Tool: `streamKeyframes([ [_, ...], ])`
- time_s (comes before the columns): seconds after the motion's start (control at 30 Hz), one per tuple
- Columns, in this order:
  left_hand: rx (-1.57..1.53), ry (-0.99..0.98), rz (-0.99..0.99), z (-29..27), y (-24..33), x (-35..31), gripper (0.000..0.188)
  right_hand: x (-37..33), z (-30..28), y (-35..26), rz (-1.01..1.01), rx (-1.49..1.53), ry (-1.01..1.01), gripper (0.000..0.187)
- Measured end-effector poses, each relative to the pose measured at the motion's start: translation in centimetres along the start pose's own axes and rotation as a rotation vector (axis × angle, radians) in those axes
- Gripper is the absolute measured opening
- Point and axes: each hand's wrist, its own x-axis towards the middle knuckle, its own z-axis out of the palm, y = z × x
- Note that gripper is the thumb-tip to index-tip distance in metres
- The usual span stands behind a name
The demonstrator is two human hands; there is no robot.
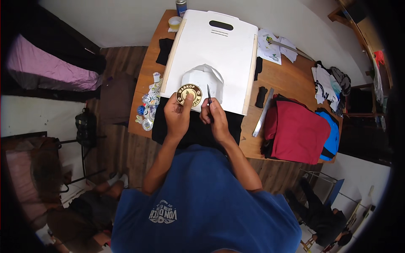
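Left arm: comes up from the lower edge, elbow bent, forearm bare, angled toward the middle.
Left hand (pixel 177 114): raised, fingers curled, thumb and fingertips pinched together at the top.
Right arm: bent more sharply at the elbow, forearm slanting inward.
Right hand (pixel 214 114): just beside the left, fingers closed in a pinch, knuckles up.

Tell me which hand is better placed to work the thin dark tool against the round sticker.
Right, probably. The right hand already grips the thin dark tool, its tip close beside the round sticker. The left hand is occupied pinching the sticker's lower edge, holding it up.
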Motion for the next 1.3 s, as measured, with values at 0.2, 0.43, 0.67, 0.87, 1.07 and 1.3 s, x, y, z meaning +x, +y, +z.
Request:
streamKeyframes([
  [0.2, 0.004, -0.038, 0.021, 0.6, 0.9, -0.2, 0.010, -0.9, 1.2, 0.2, -0.032, 0.044, 0.009, 0.033],
  [0.43, 0.006, -0.028, 0.021, 0.7, 1.1, -0.2, 0.010, 0.0, 1.3, -0.5, -0.073, 0.047, 0.249, 0.023],
  [0.67, 0.157, -0.111, -0.027, -0.3, 0.4, -0.4, 0.008, 0.2, 1.1, -0.7, 0.087, -0.148, 0.345, 0.019],
  [0.87, 0.134, -0.026, -0.045, -0.9, 0.4, 0.2, 0.008, 1.2, -1.3, 0.7, 0.069, -0.364, 0.400, 0.019],
  [1.07, 0.105, -0.016, -0.019, -1.4, 0.6, 0.6, 0.011, 4.3, -5.2, 0.3, 0.158, -1.122, 0.281, 0.022],
  [1.3, 0.064, 0.027, 0.042, -1.8, 0.5, 0.8, 0.012, 4.5, -4.6, -0.3, 0.143, -1.293, 0.293, 0.027],
])
